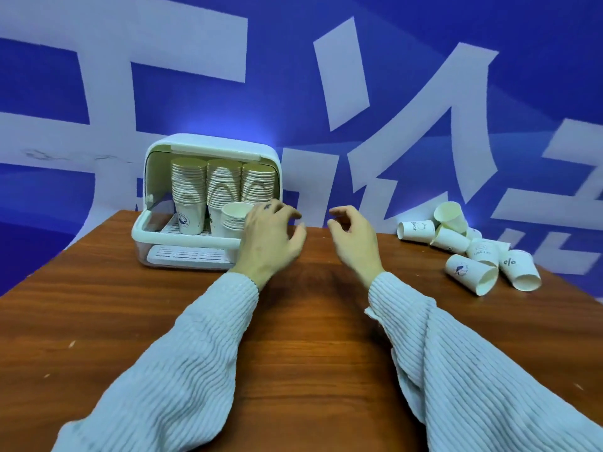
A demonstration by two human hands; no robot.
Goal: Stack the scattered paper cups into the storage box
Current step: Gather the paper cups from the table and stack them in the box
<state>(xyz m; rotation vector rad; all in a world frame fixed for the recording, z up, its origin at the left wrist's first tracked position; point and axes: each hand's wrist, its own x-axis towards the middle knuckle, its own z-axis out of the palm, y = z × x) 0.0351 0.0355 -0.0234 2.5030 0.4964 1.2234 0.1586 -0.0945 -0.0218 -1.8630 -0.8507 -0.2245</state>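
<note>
A white storage box (182, 244) with its lid raised stands at the table's far left. Inside it are three tall stacks of paper cups (223, 182) and a short stack (234, 220) in front. My left hand (270, 239) hovers just right of the short stack, fingers loosely curled, holding nothing. My right hand (354, 238) hangs in the air at the table's middle, fingers relaxed and empty. Several loose paper cups (471, 252) lie tipped over in a pile at the far right of the table.
The brown wooden table (293, 337) ends close behind the box and the cups, against a blue wall with large white characters. My two ribbed pale sleeves (182, 363) reach across the table's near part.
</note>
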